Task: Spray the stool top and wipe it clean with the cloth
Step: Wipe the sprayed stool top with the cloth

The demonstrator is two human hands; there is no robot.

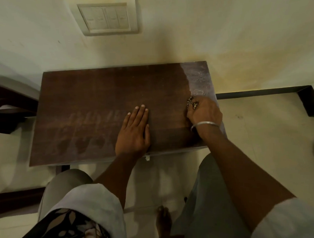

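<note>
one cloth [191,102] gripped by right hand [204,114] on stool top [90,96].

A stool top [98,103] stands against the far wall, with a switch panel [106,17] on that wall behind it. The person's left hand [133,130] lies flat on the near middle of the top; to its right, the right hand [204,115] grips a cloth [191,102] at the right edge. Other furniture [8,107] sits left of the stool, and a foot [163,219] stands on the floor nearer.
</note>
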